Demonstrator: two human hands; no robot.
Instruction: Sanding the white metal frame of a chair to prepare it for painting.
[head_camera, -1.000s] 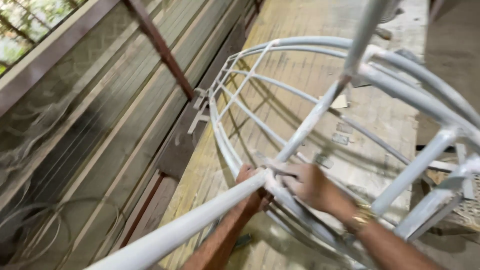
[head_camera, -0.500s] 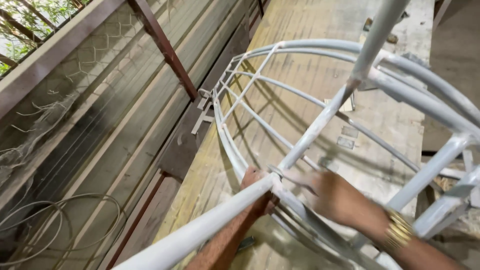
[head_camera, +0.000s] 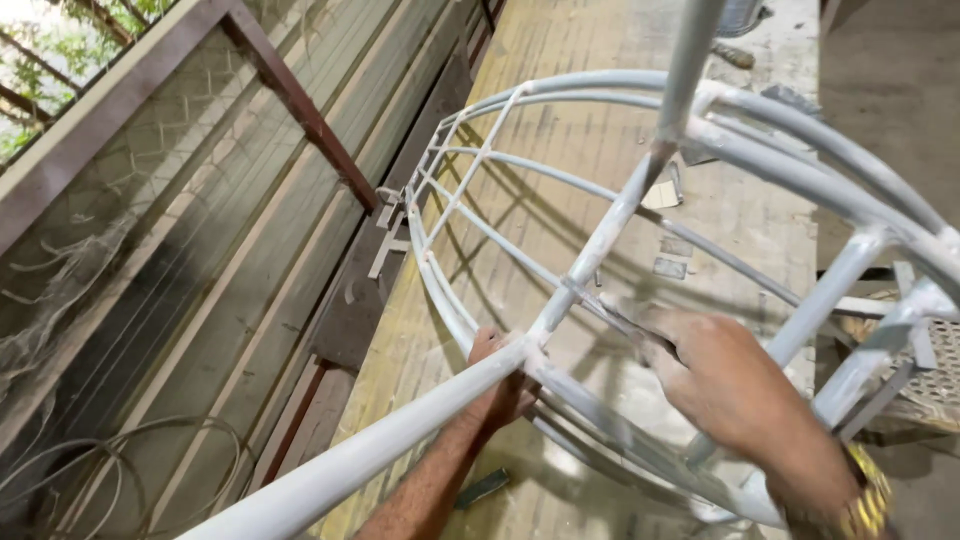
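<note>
The white tube frame (head_camera: 700, 130) is lying on its side on the floor (head_camera: 590, 120), beside the wall (head_camera: 200, 250). The left hand (head_camera: 505, 385) is gripping a lower curved tube just behind the joint (head_camera: 528, 350) where several bars meet. The right hand (head_camera: 735, 385) is pinching a thin dark tool (head_camera: 625, 322) against a bar near that joint. The coating looks patchy and grey at the joints, so the surface work there appears unfinished; the far ribs look evenly coated.
</note>
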